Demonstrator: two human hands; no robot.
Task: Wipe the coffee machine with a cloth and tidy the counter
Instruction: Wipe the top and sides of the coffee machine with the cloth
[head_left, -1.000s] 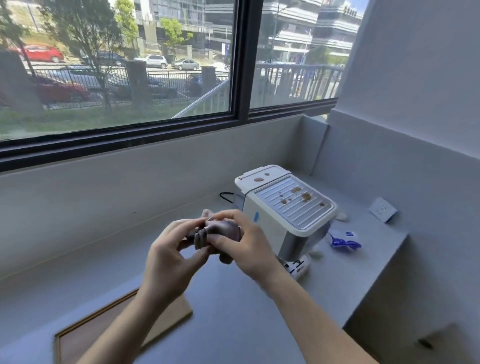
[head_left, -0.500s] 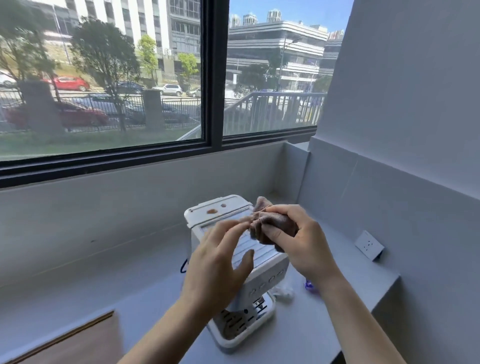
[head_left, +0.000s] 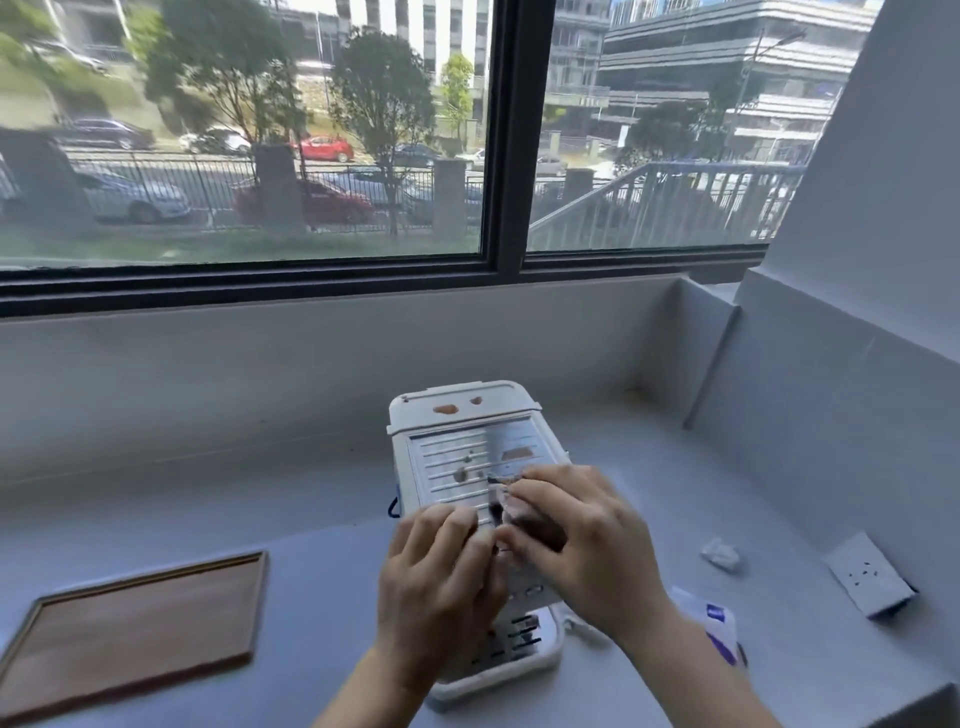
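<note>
A white coffee machine (head_left: 457, 441) stands on the grey counter (head_left: 322, 597), with brown stains on its lid and ribbed top plate. My right hand (head_left: 576, 540) is closed on a bunched brownish-grey cloth (head_left: 524, 519) held over the front of the top plate. My left hand (head_left: 436, 582) hovers beside it, its fingertips pinching the cloth's edge. Both hands cover the machine's front face; only the drip tray (head_left: 519, 649) shows below them.
A wooden tray (head_left: 135, 629) lies at the left of the counter. To the right are a crumpled white scrap (head_left: 719, 553), a white and blue packet (head_left: 719, 626), and a wall socket (head_left: 865, 574). Walls close the back and right; a window runs above.
The view has swung so the machine is now straight ahead. Both hands with the cloth moved from left of the machine to over its top plate.
</note>
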